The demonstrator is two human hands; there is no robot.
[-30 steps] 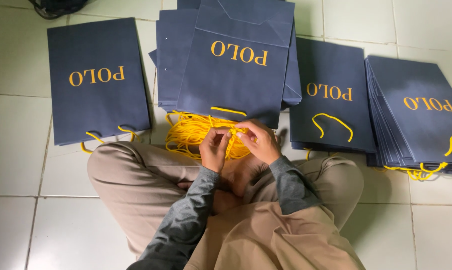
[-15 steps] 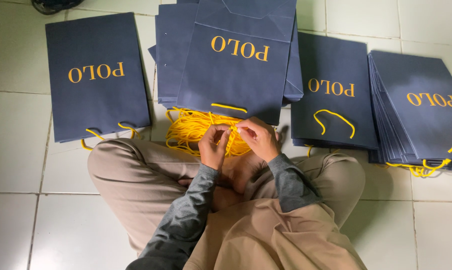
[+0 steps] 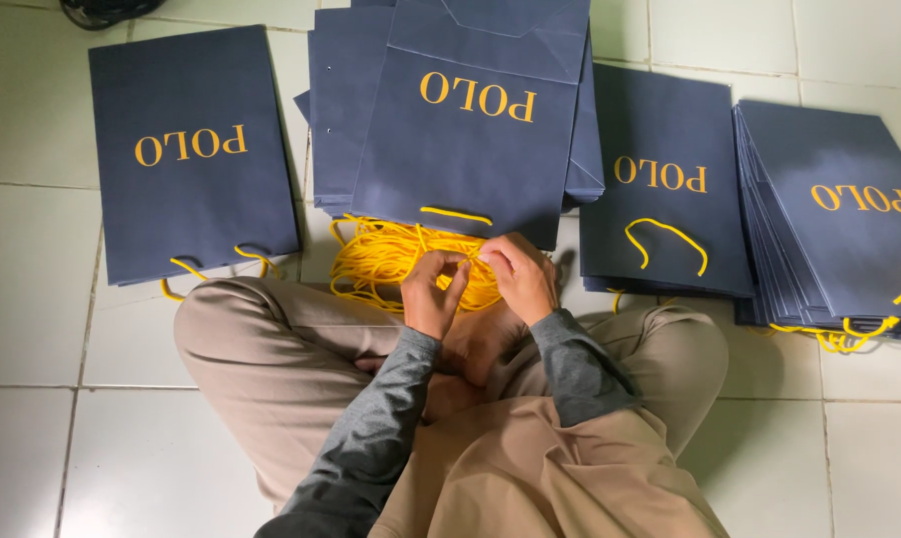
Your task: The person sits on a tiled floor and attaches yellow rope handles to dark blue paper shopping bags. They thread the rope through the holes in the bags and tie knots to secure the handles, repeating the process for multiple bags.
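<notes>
Bags lie in four groups on the tiled floor (image 3: 32,299): a single navy bag (image 3: 191,149) at 10 o'clock, a middle stack (image 3: 470,110) at 12, a flat pile (image 3: 669,189) at 1, a thick pile (image 3: 839,219) at 3. One bundle of yellow cord (image 3: 386,264) sits just below the middle stack. Left hand (image 3: 432,294) and right hand (image 3: 518,277) meet over it, each grip pressed together, pinching a single cord strand (image 3: 470,261) between fingertips.
</notes>
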